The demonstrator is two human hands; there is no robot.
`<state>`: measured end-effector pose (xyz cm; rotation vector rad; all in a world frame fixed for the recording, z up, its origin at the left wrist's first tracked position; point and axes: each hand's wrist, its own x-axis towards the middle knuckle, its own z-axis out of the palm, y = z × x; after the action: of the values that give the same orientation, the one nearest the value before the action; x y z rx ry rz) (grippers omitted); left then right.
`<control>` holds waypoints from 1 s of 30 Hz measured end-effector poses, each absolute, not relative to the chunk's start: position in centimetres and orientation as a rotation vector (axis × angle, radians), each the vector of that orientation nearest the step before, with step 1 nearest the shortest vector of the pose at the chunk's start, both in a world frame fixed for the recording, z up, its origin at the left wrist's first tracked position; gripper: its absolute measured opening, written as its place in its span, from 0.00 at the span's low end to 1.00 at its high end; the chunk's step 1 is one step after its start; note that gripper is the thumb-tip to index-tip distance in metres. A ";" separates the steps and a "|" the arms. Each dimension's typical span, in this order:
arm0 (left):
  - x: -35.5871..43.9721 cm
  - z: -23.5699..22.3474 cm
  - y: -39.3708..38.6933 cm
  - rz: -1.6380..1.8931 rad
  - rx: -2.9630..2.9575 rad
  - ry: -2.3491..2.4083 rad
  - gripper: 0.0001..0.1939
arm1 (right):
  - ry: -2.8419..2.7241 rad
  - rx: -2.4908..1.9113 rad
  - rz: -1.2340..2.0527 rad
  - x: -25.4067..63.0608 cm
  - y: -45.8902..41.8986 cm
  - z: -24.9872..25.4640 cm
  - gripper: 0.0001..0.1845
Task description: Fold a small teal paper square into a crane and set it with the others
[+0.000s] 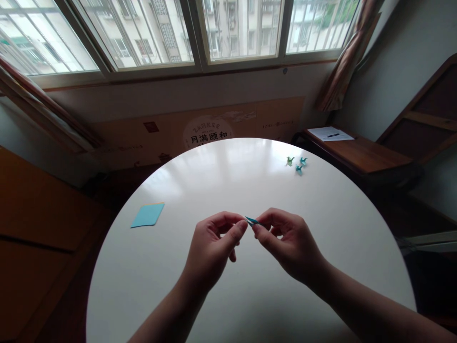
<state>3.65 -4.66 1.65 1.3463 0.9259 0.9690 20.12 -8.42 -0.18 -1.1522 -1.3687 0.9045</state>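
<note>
Between my two hands, above the white table, is a small piece of folded blue paper (252, 220) with a narrow pointed end. My right hand (285, 233) pinches it between thumb and forefinger. The thumb and forefinger of my left hand (218, 238) are closed at its left end, and the fingertips cover part of it. On the table's left lies a stack of light blue square paper (148, 215). Toward the far right stand three small folded paper birds: a green one (290, 161), a blue one (303, 161) and a teal one (299, 169).
The round white table (171, 286) has a curved edge on both sides. Behind it, a large printed cardboard panel (246, 116) leans below the window. A wooden side table (378, 152) at the right bears a white sheet (326, 133) and a pen (333, 135).
</note>
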 end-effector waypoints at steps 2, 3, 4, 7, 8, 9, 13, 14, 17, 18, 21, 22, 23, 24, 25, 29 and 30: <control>3.7 1.7 -4.7 0.982 1.368 0.937 0.10 | -1.391 -1.159 0.876 20.0 -8.4 -0.3 0.08; 3.7 1.7 -4.7 0.990 1.379 0.944 0.09 | -1.403 -1.163 0.862 20.0 -8.5 -0.3 0.08; 3.7 1.7 -4.7 1.001 1.386 0.951 0.08 | -1.414 -1.167 0.852 19.9 -8.5 -0.3 0.07; 3.8 1.6 -4.8 1.021 1.353 0.943 0.07 | -1.408 -1.167 0.879 19.7 -8.6 -0.2 0.07; 3.8 1.5 -4.8 1.020 1.320 0.936 0.07 | -1.384 -1.159 0.920 19.7 -8.6 -0.2 0.07; 3.8 1.4 -4.8 1.016 1.278 0.929 0.07 | -1.350 -1.147 0.974 19.6 -8.6 -0.1 0.08; 4.0 1.3 -4.6 0.982 1.127 0.928 0.09 | -1.194 -1.085 1.190 19.7 -8.5 -0.3 0.13; 4.0 1.3 -4.5 0.988 1.101 0.935 0.10 | -1.165 -1.076 1.221 19.8 -8.4 -0.4 0.14; 3.9 1.5 -4.2 1.057 1.053 0.979 0.11 | -1.103 -1.058 1.256 20.0 -8.2 -0.6 0.15; 3.9 1.5 -4.2 1.073 1.053 0.991 0.12 | -1.092 -1.050 1.259 20.1 -8.2 -0.7 0.14; 3.8 1.5 -4.1 1.051 1.121 0.992 0.13 | -1.088 -1.027 1.270 20.2 -8.1 -0.8 0.15; 3.8 1.5 -4.2 1.027 1.165 0.982 0.13 | -1.094 -1.025 1.272 20.1 -8.1 -0.8 0.15; 3.9 1.4 -4.3 1.004 1.214 0.973 0.13 | -1.100 -1.025 1.273 20.1 -8.1 -0.8 0.15; 3.9 1.4 -4.3 0.985 1.262 0.970 0.13 | -1.108 -1.029 1.274 20.1 -8.1 -0.8 0.15; 3.9 1.4 -4.4 0.974 1.305 0.970 0.12 | -1.118 -1.034 1.276 20.0 -8.1 -0.8 0.15; 3.8 1.4 -4.5 0.988 1.389 0.972 0.10 | -1.179 -1.040 1.316 20.0 -8.0 -0.8 0.14; 3.7 1.4 -4.4 0.991 1.390 0.966 0.10 | -1.192 -1.035 1.330 20.1 -8.0 -0.8 0.14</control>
<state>3.72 -4.40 1.41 1.3905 0.9665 0.9914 20.06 -8.00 -0.82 -1.0355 -1.1919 1.3301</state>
